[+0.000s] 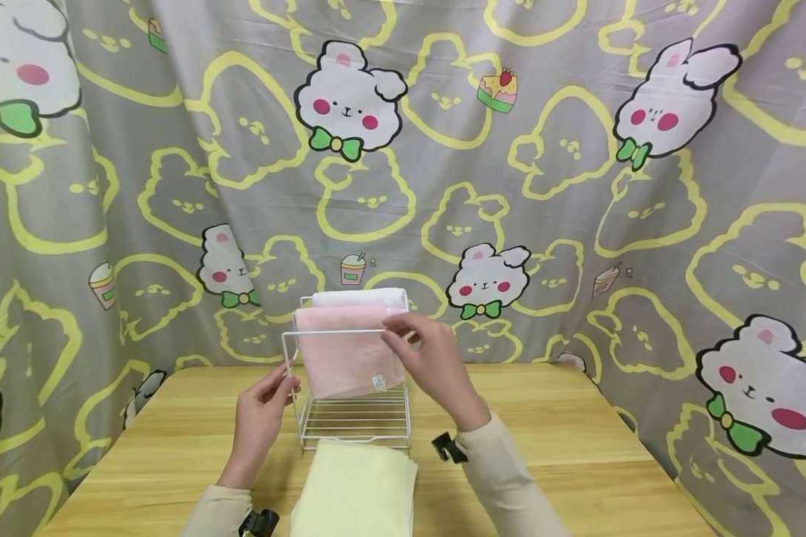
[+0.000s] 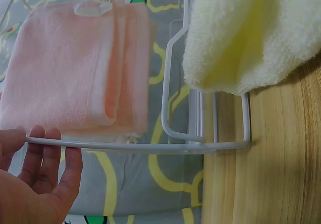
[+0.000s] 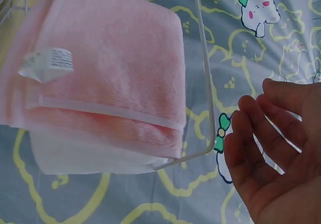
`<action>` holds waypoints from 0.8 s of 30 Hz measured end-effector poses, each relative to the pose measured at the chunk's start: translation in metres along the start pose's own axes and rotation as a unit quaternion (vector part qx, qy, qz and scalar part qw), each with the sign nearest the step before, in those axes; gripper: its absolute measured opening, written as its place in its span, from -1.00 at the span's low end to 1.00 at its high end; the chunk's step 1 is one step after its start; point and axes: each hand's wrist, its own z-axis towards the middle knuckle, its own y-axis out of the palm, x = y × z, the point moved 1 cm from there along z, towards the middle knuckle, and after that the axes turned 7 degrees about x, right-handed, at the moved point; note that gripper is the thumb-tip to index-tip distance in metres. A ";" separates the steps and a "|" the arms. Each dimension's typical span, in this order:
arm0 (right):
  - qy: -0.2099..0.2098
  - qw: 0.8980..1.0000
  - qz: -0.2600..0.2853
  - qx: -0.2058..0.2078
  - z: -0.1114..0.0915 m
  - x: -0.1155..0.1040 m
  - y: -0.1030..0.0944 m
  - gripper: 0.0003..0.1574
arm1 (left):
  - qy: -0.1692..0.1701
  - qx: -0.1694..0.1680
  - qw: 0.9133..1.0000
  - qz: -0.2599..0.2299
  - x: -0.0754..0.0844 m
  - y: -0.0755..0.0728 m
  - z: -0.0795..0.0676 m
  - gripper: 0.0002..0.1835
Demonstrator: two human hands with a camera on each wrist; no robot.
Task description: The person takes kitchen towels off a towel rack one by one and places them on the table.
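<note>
A white wire rack (image 1: 336, 332) stands on the table. Over its upper bars hang a pink towel (image 1: 349, 365) with a small label (image 1: 379, 382) and, behind it, a white towel (image 1: 359, 297). My left hand (image 1: 262, 406) holds the rack's left upright wire (image 2: 125, 146) between thumb and fingers. By the rack's upper right corner, my right hand (image 1: 436, 365) has loosely bent fingers and nothing in them; the right wrist view shows a gap to the wire frame (image 3: 206, 83). A folded pale yellow towel (image 1: 356, 488) lies in front of the rack.
The wooden table (image 1: 544, 447) extends to both sides of the rack. Directly behind it hangs a grey curtain (image 1: 430, 216) with cartoon bunnies. Black straps with small mounts sit on both wrists, over beige sleeves (image 1: 510, 477).
</note>
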 end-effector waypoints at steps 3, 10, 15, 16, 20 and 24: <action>-0.007 1.000 -0.001 0.002 0.017 -0.003 0.000 -0.78 | -0.002 0.000 1.000 -0.003 -0.002 0.000 0.000 -0.62; -0.005 0.999 -0.038 -0.025 0.052 -0.004 0.009 -0.68 | 0.001 0.002 1.000 -0.001 -0.002 0.000 0.001 -0.63; 0.004 0.995 -0.072 -0.073 0.068 0.001 0.022 -0.61 | -0.005 0.002 1.000 -0.004 -0.002 0.001 0.001 -0.64; 0.009 0.994 -0.074 -0.084 0.070 0.003 0.025 -0.59 | -0.006 0.002 1.000 -0.004 -0.001 0.001 0.001 -0.64; 0.037 0.987 -0.081 -0.136 0.077 0.008 0.037 -0.54 | -0.006 -0.001 1.000 0.000 -0.002 0.001 0.001 -0.64; 0.054 0.970 -0.104 -0.211 0.082 0.011 0.047 -0.48 | -0.004 0.001 1.000 0.004 -0.001 0.000 0.002 -0.64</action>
